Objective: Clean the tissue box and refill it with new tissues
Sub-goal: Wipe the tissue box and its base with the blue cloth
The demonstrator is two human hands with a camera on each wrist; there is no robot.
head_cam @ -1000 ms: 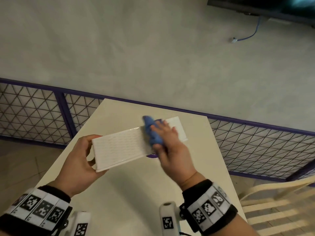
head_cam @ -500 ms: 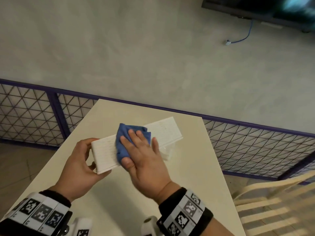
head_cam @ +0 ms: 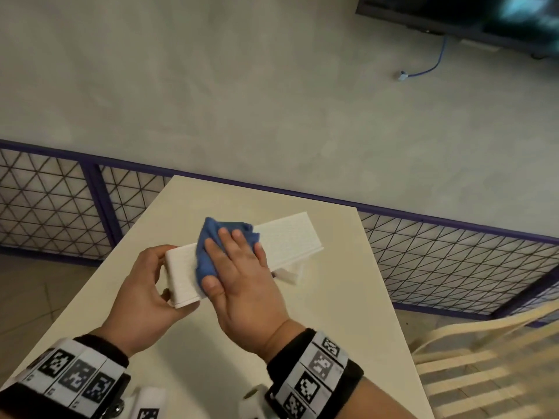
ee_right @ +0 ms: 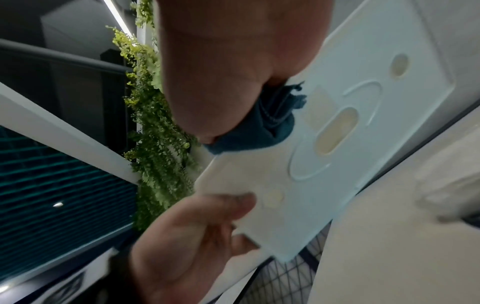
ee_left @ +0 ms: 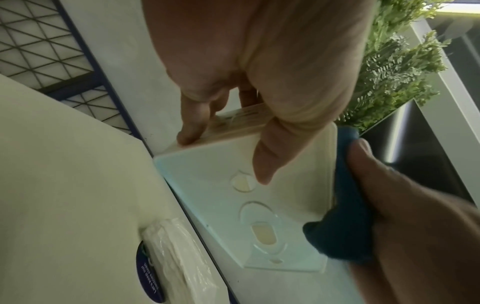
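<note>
A white textured tissue box (head_cam: 287, 237) is held tilted above the cream table (head_cam: 332, 343). My left hand (head_cam: 166, 270) grips its left end, thumb on top and fingers underneath. My right hand (head_cam: 233, 258) lies over a blue cloth (head_cam: 208, 246) on the box's top, fingers straight, while the thumb pins the cloth against the near edge. The left wrist view shows the box's inside (ee_left: 207, 185) with its oval slot, and the cloth (ee_left: 340, 226) bunched under the right thumb. A plastic-wrapped tissue pack (ee_left: 176, 257) lies on the table below the box.
A purple-framed wire fence (head_cam: 453, 267) runs behind the table. A cream slatted chair (head_cam: 484, 358) stands at the right. A dark screen (head_cam: 484, 16) and a blue cable (head_cam: 429, 68) are on the far wall.
My right hand has slid the blue cloth leftward along the box top, from the middle to near the left hand. The left hand keeps its hold.
</note>
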